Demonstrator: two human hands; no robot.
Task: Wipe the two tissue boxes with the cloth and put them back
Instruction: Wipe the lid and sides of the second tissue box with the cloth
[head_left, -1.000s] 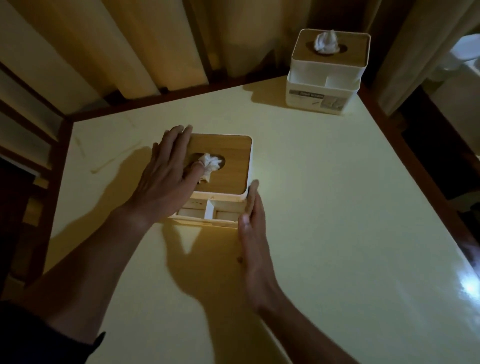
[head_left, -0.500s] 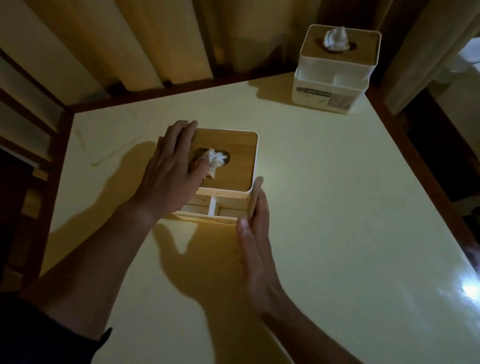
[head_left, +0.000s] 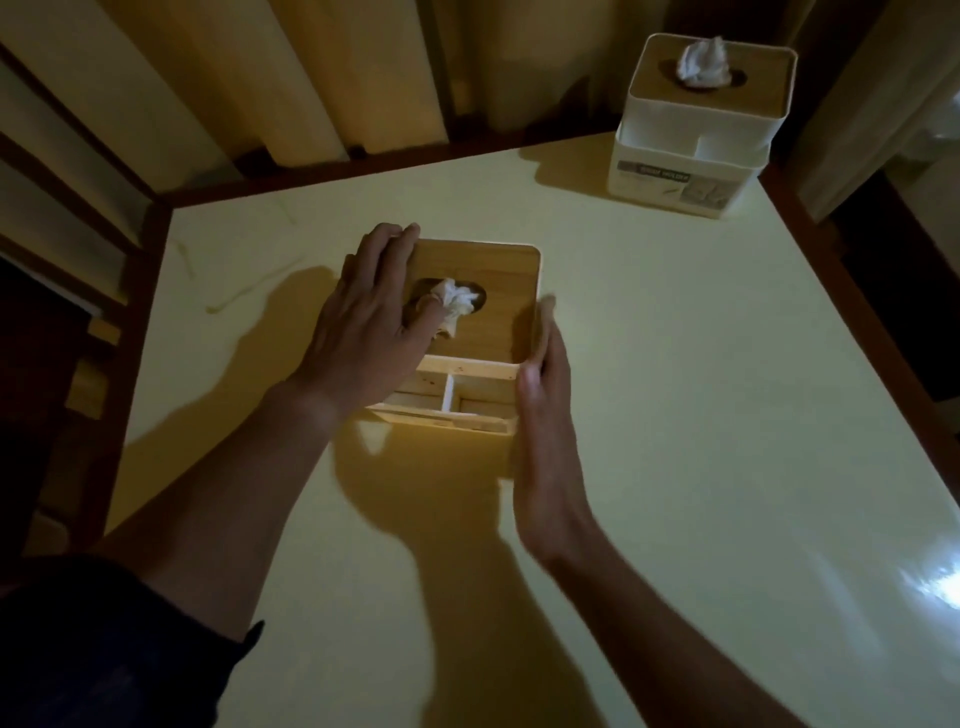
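Now both hands bracket the near tissue box (head_left: 483, 312) in the middle of the frame. The left hand (head_left: 363, 332) lies flat over the left part of the wooden lid, fingers straight and reaching to the far edge, with the thumb beside the tuft of tissue (head_left: 454, 304) in the oval opening. The right hand (head_left: 543, 410) stands on edge against the right wall of the box, fingers straight and together, pressing rather than curling round it. Neither hand clamps anything, and no cloth shows in either hand or anywhere on the table (head_left: 701, 389).

Compared with the earlier frames, the near box sits a little further up the frame and more square to the view, and the right hand has slid forward along its side, so that its fingertips now reach further up the side wall. The left hand stays spread on the lid. I judge this to be the box being nudged and straightened into its place, the putting-back part of the task.

The second tissue box (head_left: 696, 130) stands at the upper right corner of the table, well apart from both hands, untouched. Whether it has been wiped cannot be told from here.
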